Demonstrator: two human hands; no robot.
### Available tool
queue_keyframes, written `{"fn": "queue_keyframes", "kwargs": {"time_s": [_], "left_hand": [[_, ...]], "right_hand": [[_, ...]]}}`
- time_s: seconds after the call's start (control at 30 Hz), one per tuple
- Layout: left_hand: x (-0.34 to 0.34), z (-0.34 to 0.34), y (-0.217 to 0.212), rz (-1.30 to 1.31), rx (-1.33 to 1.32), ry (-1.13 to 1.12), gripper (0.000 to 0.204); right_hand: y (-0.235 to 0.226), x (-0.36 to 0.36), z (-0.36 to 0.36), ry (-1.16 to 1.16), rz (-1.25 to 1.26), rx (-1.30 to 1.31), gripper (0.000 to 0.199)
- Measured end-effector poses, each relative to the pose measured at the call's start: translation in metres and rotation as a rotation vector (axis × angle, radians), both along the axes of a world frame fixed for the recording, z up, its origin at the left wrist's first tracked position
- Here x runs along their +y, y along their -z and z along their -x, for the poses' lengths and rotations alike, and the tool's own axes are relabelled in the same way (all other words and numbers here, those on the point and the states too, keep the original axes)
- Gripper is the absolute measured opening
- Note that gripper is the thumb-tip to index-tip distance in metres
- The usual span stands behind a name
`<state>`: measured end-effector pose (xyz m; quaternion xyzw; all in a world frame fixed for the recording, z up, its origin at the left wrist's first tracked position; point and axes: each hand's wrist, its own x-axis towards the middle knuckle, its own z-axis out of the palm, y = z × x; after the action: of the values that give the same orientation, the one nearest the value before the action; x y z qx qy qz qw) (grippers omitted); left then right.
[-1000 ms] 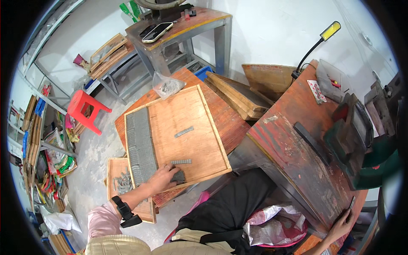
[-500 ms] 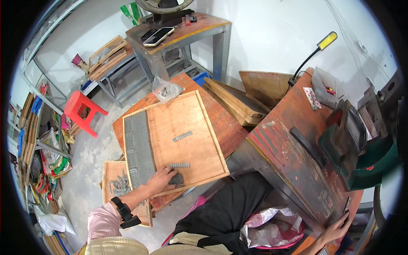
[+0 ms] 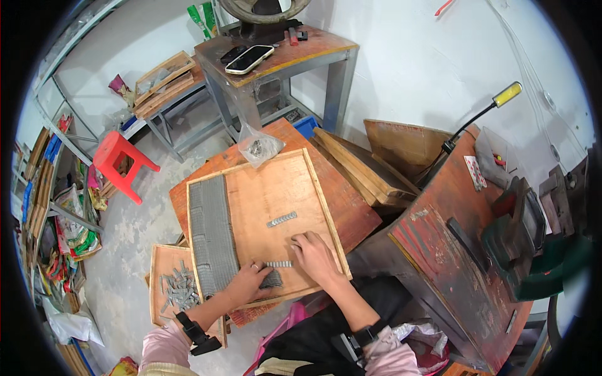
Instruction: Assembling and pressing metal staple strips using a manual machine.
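A shallow wooden tray [image 3: 263,188] lies tilted on the reddish table, with a wide band of tightly packed small grey metal pieces [image 3: 210,229] along its left side. My left hand [image 3: 244,288] reaches in at the near edge, thumb and fingers around a small block of grey metal pieces [image 3: 271,279]. Just beyond its fingertips is a short row of grey pieces [image 3: 279,264]; a second short row [image 3: 281,219] sits farther up the bare wood. My right hand [image 3: 315,258] is over the tray's near right part, fingers loosely bent and apart, nothing visible in them.
A lower wooden tray [image 3: 164,260] with loose grey pieces is at the left. A clear plastic bag [image 3: 258,148] rests at the far edge. To the right stands a worn workbench [image 3: 439,250] with a green machine [image 3: 539,269]. A red stool [image 3: 119,160] stands on the floor.
My right hand has come from the workbench at the right over to the tray. My left hand stays by the small block of pieces, its thumb now apart from its fingers. The view has shifted slightly.
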<state>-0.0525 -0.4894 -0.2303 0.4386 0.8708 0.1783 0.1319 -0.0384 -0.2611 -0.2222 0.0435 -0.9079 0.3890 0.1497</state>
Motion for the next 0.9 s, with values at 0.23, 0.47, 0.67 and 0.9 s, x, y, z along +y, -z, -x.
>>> {"fn": "queue_keyframes", "kwargs": {"time_s": [0.23,0.47,0.67,0.9], "left_hand": [[-0.005,0.001,0.007,-0.027,0.016,-0.015,0.058],[-0.004,0.002,0.004,0.006,-0.005,-0.019,0.059],[-0.002,0.007,0.011,-0.001,-0.007,0.013,0.06],[0.0,0.027,0.004,0.022,-0.202,-0.028,0.063]], "right_hand": [[0.034,-0.026,0.055,-0.079,-0.241,-0.198,0.017],[0.049,-0.038,0.064,-0.005,-0.398,-0.244,0.023],[0.026,-0.019,0.017,0.01,-0.222,-0.069,0.015],[-0.041,0.055,-0.119,0.218,0.077,-0.02,0.012]]}}
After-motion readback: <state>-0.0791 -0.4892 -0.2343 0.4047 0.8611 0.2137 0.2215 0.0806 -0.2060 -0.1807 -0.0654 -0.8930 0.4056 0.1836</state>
